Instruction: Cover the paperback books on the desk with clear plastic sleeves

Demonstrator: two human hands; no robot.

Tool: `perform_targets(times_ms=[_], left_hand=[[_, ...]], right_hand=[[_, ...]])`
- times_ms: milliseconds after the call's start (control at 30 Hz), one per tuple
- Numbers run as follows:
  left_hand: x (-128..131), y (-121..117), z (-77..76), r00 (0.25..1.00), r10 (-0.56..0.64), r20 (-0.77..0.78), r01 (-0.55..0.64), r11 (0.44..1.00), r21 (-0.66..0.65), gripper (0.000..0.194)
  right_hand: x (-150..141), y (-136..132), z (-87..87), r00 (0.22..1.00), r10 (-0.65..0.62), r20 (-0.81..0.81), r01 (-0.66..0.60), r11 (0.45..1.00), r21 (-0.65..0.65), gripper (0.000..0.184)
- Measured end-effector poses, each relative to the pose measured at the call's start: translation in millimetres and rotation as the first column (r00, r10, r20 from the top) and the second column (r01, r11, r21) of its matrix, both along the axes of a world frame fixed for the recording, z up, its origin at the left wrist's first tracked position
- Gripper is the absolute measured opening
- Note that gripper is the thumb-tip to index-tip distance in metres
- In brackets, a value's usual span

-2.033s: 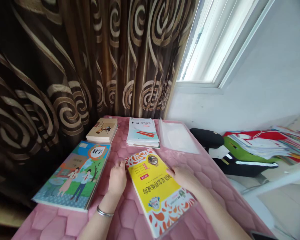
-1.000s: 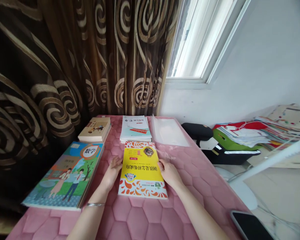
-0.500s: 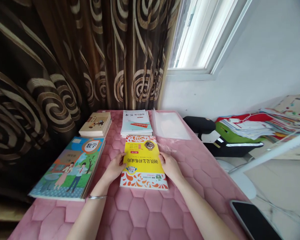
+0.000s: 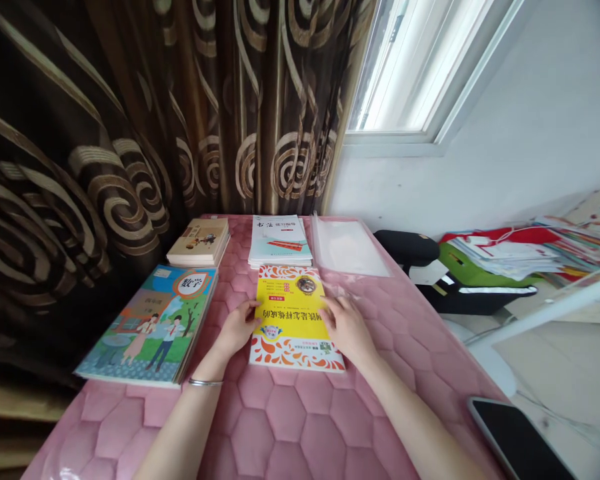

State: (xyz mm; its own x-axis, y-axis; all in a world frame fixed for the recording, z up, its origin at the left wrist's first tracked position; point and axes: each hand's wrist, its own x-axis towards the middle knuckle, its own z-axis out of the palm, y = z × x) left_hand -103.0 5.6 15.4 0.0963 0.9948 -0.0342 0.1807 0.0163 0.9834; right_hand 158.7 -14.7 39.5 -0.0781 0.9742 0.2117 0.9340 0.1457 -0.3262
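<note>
A yellow paperback book (image 4: 293,313) with orange-patterned ends lies flat on the pink quilted table cover, its title upside down to me. My left hand (image 4: 241,327) is at its left edge, fingers curled against it. On the opposite edge, my right hand (image 4: 347,330) grips the book, with its fingertips over the cover. Just beyond the book is a stack of white and teal books (image 4: 281,239). A thicker stack topped by a math textbook (image 4: 153,327) sits to the left. Behind it are smaller tan books (image 4: 200,240).
Clear plastic sleeves (image 4: 350,247) lie at the far right of the table cover (image 4: 300,427). A phone-like dark device (image 4: 515,433) is at the right edge. Beyond that edge are a white stand (image 4: 495,367) and a green and black container (image 4: 475,280) with papers. A patterned curtain (image 4: 220,100) hangs behind.
The whole view has shifted slightly, so things appear a little further right and higher. My right fingers reach further over the book's cover. The book stays flat in place.
</note>
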Motion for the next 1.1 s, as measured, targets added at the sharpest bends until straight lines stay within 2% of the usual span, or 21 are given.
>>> perform_targets(times_ms=[67, 133, 233, 300, 433, 567, 667, 767, 933, 1000, 1100], left_hand=[[-3, 1, 0.8, 1.0, -0.007, 0.02, 0.007, 1.0, -0.007, 0.031], [-5, 1, 1.7, 1.0, -0.007, 0.03, 0.008, 1.0, -0.003, 0.029], [-6, 1, 3.2, 1.0, -0.004, 0.021, 0.003, 1.0, 0.012, 0.028], [-7, 0, 4.1, 1.0, 0.0, 0.002, 0.0, 1.0, 0.022, 0.028], [-7, -1, 6.8, 0.998, 0.014, -0.064, -0.011, 0.999, 0.046, 0.026], [-4, -4, 11.2, 0.983, 0.048, -0.177, -0.034, 0.996, 0.081, 0.024], [-3, -5, 14.2, 0.963, 0.067, -0.261, -0.038, 0.993, 0.115, 0.022], [-3, -5, 16.2, 0.942, 0.074, -0.326, -0.029, 0.99, 0.141, 0.02], [6, -13, 23.8, 0.905, 0.09, -0.416, 0.004, 0.976, 0.218, 0.024], [16, -22, 30.5, 0.848, 0.102, -0.52, 0.062, 0.956, 0.287, 0.027], [33, -41, 42.7, 0.702, 0.097, -0.705, 0.228, 0.908, 0.352, 0.02]], right_hand=[[-16, -17, 7.9, 0.984, 0.177, -0.017, -0.176, 0.983, 0.054, 0.034], [-37, -33, 13.3, 0.931, 0.361, -0.052, -0.358, 0.932, 0.063, 0.029], [-67, -50, 11.6, 0.853, 0.52, -0.049, -0.515, 0.852, 0.095, 0.025], [-80, -54, 4.3, 0.832, 0.554, -0.033, -0.545, 0.827, 0.139, 0.024], [-95, -53, -12.1, 0.83, 0.558, 0.009, -0.547, 0.811, 0.21, 0.019], [-101, -53, -15.6, 0.833, 0.55, 0.057, -0.548, 0.809, 0.215, 0.023], [-97, -54, -10.6, 0.809, 0.586, 0.048, -0.584, 0.793, 0.171, 0.032], [-76, -56, -5.6, 0.781, 0.624, 0.026, -0.622, 0.774, 0.12, 0.041], [-22, -62, -7.4, 0.863, 0.506, 0.005, -0.502, 0.856, 0.125, 0.036], [-8, -64, -9.8, 0.879, 0.476, 0.008, -0.471, 0.868, 0.154, 0.035], [0, -66, -11.1, 0.882, 0.471, 0.009, -0.464, 0.866, 0.185, 0.036]])
